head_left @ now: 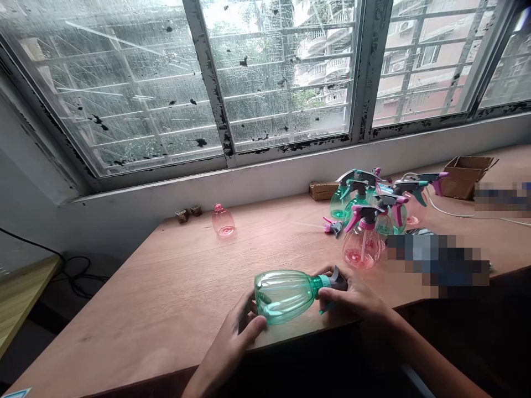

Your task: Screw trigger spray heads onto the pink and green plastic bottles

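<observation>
Gripping the translucent green plastic spray bottle [286,296] at six o'clock, left hand [236,334] clasps its base, right hand [357,301] its grey trigger head [339,281]; finished spray bottles [365,243] stand at two, one headless pink bottle [223,221] at eleven.

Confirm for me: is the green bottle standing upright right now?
No, the green bottle lies on its side, its base held by the left hand and its spray head by the right hand.

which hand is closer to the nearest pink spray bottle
Right. The right hand, gripping the green bottle at its sprayer, lies just in front of the pink spray bottle; the left hand holds the base, farther left.
</observation>
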The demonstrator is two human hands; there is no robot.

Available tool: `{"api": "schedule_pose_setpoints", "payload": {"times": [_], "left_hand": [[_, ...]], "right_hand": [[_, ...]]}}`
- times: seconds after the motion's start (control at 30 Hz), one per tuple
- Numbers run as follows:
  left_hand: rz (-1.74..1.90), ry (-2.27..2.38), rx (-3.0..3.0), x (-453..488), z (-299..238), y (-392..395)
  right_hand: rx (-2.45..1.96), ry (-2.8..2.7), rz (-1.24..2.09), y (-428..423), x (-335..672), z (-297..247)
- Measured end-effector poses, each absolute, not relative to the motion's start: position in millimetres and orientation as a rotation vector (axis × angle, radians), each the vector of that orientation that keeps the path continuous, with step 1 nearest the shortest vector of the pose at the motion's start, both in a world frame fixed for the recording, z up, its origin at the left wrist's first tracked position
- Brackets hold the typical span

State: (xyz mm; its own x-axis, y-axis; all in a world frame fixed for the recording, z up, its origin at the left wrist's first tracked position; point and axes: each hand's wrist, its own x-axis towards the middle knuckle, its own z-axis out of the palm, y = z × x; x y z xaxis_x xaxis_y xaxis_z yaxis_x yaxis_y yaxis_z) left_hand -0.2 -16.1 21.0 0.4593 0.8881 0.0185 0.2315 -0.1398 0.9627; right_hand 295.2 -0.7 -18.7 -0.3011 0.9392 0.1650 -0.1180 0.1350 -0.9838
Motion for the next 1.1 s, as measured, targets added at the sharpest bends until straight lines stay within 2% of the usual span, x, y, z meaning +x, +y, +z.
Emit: {"api": "schedule_pose_setpoints", "payload": {"times": [0.2,0.6,0.83,1.1], "left_hand": [[0.738,0.861,1.581,1,27,-20],[0.824,0.863,1.572,6,20,-14],[0.778,1.051,1.616,1,17,-13],[0.798,0.946,1.543,2,15,-17]], "right_hand": [[-0.887,-1.434,1.355,-1,295,-16],[-0.989,-1.523,1.312,1,296,-18],[-0.945,-1.512,1.401,-6,295,-13],[-0.952,-1.476,1.348,-4,294,-13]]}}
